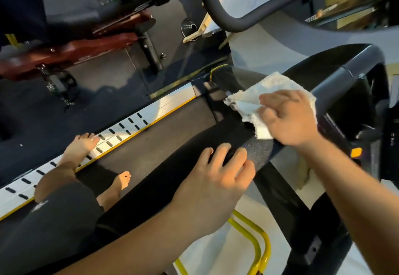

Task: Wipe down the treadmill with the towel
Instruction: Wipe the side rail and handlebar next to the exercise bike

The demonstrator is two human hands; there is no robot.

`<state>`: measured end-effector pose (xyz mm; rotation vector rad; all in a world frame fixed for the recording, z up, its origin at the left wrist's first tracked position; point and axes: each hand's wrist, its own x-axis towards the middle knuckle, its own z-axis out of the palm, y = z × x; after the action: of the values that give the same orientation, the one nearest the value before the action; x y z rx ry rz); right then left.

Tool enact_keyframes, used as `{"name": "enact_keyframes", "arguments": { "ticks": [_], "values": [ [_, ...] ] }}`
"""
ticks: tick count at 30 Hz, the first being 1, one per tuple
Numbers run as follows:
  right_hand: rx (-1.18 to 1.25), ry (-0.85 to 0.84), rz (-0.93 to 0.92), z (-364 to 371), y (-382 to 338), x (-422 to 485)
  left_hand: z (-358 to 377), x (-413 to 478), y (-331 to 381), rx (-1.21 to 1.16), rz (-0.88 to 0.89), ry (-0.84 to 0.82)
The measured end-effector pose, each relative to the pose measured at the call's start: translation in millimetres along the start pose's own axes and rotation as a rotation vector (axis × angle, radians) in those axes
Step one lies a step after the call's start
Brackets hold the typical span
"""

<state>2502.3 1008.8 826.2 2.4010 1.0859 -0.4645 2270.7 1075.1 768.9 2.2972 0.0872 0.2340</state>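
The floor of this gym is dark, and a red machine [75, 45] stands at the far side. The right hand [289, 119] is closed around a white towel [269, 84] and presses it on the black handrail [172, 171] of the treadmill [151, 145]. The left hand [224, 169] lies lower on the same handrail, with its fingers curled over the padded bar. The towel is crumpled and a little frayed at the edge, and part of it hangs over the side of the bar. Below the hands is the dark belt. One bare foot [121, 182] stands on it, and the other foot [81, 145] on the silver side rail [121, 130] with black slots. A yellow tube frame [254, 242] is near the right side.
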Motion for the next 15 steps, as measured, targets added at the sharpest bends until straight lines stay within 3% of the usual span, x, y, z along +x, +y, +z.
{"name": "enact_keyframes", "arguments": {
  "ticks": [3,7,9,13,15],
  "values": [
    [0.179,0.283,-0.029,17.4,-33.9,-48.9,2.6,0.9,1.8,-0.015,-0.018,0.096],
    [0.212,0.372,-0.144,21.6,-25.0,-60.6,-3.8,-0.4,0.8,-0.027,0.025,-0.063],
    [0.257,0.465,-0.058,24.1,-21.6,-54.4,-10.3,1.2,-1.5,-0.017,0.011,-0.127],
    [0.513,0.687,0.287,41.4,-63.6,-76.9,-13.2,2.2,0.9,-0.067,-0.040,-0.158],
    [0.545,0.767,0.308,51.7,-84.4,-95.2,-11.2,1.7,2.2,-0.047,-0.080,-0.196]
  ]
}}
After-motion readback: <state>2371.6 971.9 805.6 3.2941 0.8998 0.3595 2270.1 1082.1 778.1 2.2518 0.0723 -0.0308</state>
